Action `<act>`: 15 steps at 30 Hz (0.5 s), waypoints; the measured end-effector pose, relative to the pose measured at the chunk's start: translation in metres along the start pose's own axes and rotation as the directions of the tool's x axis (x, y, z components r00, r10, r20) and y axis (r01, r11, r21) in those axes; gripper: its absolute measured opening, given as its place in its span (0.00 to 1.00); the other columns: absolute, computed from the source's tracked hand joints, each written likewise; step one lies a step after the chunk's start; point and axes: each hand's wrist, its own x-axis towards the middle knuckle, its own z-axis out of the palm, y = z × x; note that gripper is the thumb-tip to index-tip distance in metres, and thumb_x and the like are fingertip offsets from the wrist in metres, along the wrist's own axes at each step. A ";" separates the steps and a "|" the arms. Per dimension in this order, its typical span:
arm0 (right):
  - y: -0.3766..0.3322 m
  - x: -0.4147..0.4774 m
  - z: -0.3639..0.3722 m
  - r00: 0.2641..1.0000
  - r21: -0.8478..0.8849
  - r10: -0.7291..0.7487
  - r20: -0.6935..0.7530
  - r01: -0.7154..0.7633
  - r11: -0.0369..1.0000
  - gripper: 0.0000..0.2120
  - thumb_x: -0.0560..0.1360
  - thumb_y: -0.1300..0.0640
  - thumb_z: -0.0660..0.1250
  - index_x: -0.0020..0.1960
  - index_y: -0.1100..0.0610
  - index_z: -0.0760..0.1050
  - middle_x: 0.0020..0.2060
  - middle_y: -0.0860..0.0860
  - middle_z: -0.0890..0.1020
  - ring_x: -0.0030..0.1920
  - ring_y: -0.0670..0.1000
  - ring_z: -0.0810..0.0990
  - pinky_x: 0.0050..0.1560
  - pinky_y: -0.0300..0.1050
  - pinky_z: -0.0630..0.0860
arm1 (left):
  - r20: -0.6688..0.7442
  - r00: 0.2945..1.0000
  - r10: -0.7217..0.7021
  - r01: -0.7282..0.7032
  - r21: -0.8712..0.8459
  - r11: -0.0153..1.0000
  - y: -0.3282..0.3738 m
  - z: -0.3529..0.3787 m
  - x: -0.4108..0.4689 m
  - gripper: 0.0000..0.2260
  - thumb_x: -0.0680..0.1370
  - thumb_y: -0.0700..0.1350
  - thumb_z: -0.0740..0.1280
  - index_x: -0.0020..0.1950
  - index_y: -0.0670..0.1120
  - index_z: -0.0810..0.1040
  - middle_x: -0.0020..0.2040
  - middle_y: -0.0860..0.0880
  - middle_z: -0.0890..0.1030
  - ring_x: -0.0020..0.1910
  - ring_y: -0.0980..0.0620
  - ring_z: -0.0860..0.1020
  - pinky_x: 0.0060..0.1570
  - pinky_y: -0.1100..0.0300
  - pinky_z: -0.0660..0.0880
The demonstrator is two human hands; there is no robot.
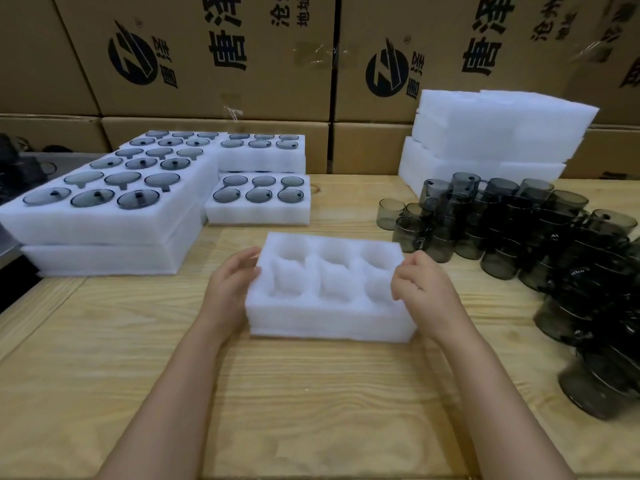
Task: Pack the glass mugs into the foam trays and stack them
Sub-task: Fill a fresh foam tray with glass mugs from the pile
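Two bare forearms reach in from the near edge. The left hand [235, 282] grasps the left end of the empty foam tray [329, 320], thumb at the rim. The right hand [422, 289] curls round its right top corner. The tray sits flat mid-table [138, 358], six pockets in two rows of three, none filled. Risk, as I judge it: the loose glass mugs [540, 244] stand piled in layers just right of the right forearm, so a careless reach could topple them. The light foam may also skid when a mug is pressed in. Count: one empty tray; five filled trays [258, 199] showing on top, six mugs each, with more layers beneath at left. Loose mugs too many and too overlapped to count. A stack of bare foam [491, 133] stands behind them.
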 end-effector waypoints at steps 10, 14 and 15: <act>0.000 0.001 -0.007 0.995 -0.014 0.080 -0.058 -0.081 0.997 0.12 0.72 0.58 0.63 0.33 0.64 0.75 0.30 0.50 0.72 0.35 0.50 0.70 0.34 0.44 0.64 | 0.128 0.991 0.040 -0.057 0.135 0.989 -0.001 0.005 0.000 0.21 0.68 0.43 0.71 0.60 0.41 0.75 0.55 0.46 0.81 0.54 0.50 0.80 0.49 0.59 0.76; -0.003 -0.015 -0.025 0.990 -0.158 0.040 -0.137 -0.062 0.985 0.10 0.75 0.53 0.61 0.39 0.56 0.76 0.37 0.47 0.76 0.41 0.51 0.74 0.41 0.47 0.69 | 0.102 0.994 0.037 -0.048 0.107 0.993 -0.001 0.006 0.000 0.23 0.65 0.41 0.72 0.60 0.43 0.74 0.52 0.47 0.81 0.51 0.53 0.80 0.45 0.63 0.77; -0.001 -0.026 -0.030 0.967 -0.190 0.000 -0.253 -0.050 0.981 0.09 0.75 0.52 0.61 0.40 0.54 0.77 0.39 0.46 0.77 0.43 0.50 0.74 0.42 0.47 0.69 | 0.098 0.994 0.046 -0.057 0.108 0.993 0.000 0.006 0.000 0.24 0.64 0.42 0.71 0.60 0.44 0.75 0.52 0.47 0.81 0.50 0.55 0.80 0.44 0.64 0.77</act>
